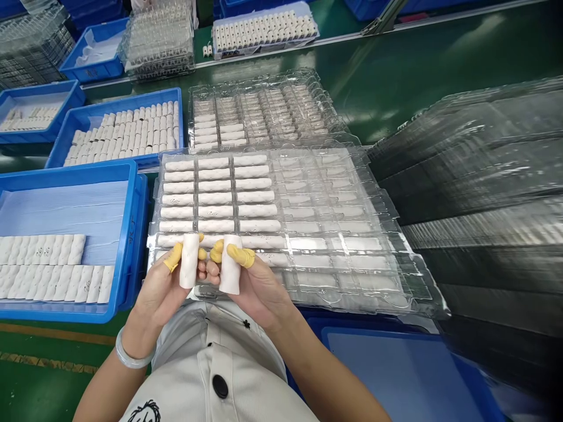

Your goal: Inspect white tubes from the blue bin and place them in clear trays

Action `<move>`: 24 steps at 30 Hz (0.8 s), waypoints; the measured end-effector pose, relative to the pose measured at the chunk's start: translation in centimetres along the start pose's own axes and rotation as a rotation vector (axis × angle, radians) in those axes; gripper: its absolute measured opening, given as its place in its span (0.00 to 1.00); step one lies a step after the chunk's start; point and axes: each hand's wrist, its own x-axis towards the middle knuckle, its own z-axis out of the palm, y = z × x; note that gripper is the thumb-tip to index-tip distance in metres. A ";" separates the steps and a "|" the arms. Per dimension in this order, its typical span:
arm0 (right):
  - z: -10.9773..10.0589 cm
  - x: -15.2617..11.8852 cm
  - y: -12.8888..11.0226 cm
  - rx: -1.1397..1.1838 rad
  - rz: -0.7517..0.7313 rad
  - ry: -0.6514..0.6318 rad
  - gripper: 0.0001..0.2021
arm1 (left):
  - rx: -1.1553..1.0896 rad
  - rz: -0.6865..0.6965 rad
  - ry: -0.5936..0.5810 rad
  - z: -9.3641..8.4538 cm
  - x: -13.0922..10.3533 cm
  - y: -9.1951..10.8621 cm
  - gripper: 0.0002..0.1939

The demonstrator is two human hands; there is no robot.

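My left hand (165, 287), with yellow covers on its fingertips, grips a white cylinder (189, 261) held upright. A second white cylinder (230, 265) is between the yellow-covered fingers of my right hand (253, 287). Both hands are close together over the near edge of a clear plastic tray (303, 220). White cylinders (214, 186) lie sideways in the tray's left three columns, and the right columns show white shapes through the plastic. At the left, a blue bin (127, 234) holds two rows of white cylinders (53, 282).
Behind are another filled clear tray (264, 114) and a blue bin of short cylinders (180, 117). Tall stacks of clear trays (497, 193) stand at the right. A blue bin (396, 363) sits below the table's near edge. More stacked trays (158, 41) are at the back.
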 end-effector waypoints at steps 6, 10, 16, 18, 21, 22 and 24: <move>0.3 -0.1 0.0 -0.057 0.010 0.013 0.24 | -0.003 -0.042 -0.093 -0.3 0.1 0.0 0.24; 0.4 -0.1 -0.4 0.068 0.041 -0.023 0.24 | -0.060 -0.083 -0.044 -0.4 0.2 0.3 0.25; 0.4 -0.1 -0.6 0.118 0.044 -0.017 0.19 | -0.107 -0.093 -0.026 -0.2 0.3 0.5 0.26; 0.4 0.0 -0.6 0.134 0.033 -0.010 0.18 | -0.105 -0.097 -0.007 -0.1 0.3 0.5 0.26; 0.4 0.1 -0.5 0.118 0.017 -0.006 0.18 | -0.104 -0.094 0.012 0.0 0.2 0.4 0.26; 0.4 0.2 -0.5 0.108 0.015 -0.003 0.18 | -0.103 -0.083 0.011 0.1 0.2 0.4 0.26; 0.5 0.2 -0.5 0.103 0.019 0.005 0.17 | -0.092 -0.044 0.003 0.1 0.2 0.2 0.24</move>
